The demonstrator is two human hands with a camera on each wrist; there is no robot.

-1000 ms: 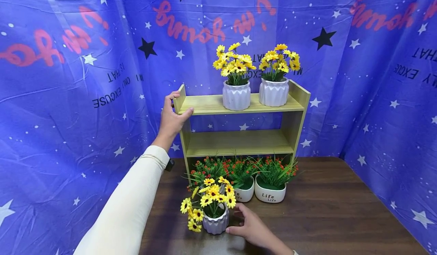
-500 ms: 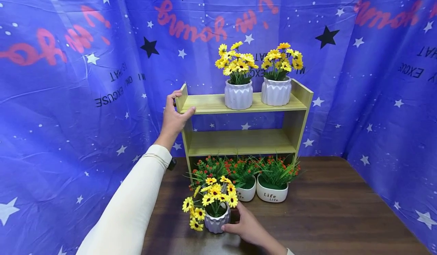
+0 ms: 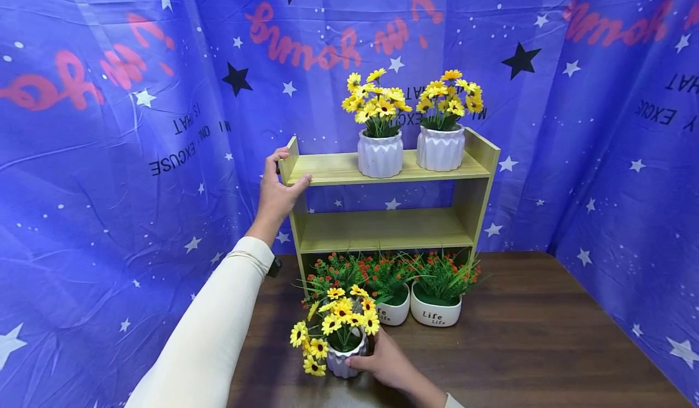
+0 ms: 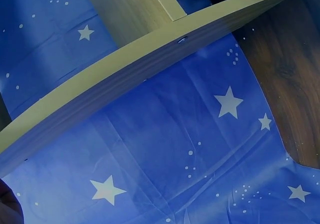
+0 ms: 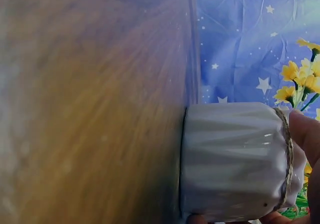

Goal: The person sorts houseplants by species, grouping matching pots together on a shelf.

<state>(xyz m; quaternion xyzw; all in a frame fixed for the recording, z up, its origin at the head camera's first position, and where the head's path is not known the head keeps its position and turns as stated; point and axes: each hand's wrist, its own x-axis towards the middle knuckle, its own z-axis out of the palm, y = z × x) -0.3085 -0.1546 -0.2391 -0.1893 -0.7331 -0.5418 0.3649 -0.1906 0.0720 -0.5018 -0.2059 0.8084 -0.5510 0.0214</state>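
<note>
With its thumb on the front edge of the top board, my left hand (image 3: 277, 197) grips the upper left side of a two-board wooden shelf (image 3: 388, 229). In the left wrist view the shelf's side panel (image 4: 95, 76) runs diagonally, with part of the hand at the lower left corner. My right hand (image 3: 386, 362) holds a white fluted flowerpot (image 3: 341, 365) of yellow daisies (image 3: 343, 308), thumb in front and fingers behind. The right wrist view shows this pot (image 5: 230, 159) with twine round its rim, its base at the tabletop.
Two similar white pots of yellow flowers (image 3: 380, 155) (image 3: 440, 148) stand on the top board. Below, several red-flowered plants stand in front of the shelf, two visibly in white "Life" pots (image 3: 435, 314). A blue star-printed curtain (image 3: 180, 80) surrounds the brown table (image 3: 540, 335).
My right hand has moved left onto the daisy pot, its thumb sliding from the pot's right edge across its front. The left hand keeps its hold on the shelf.
</note>
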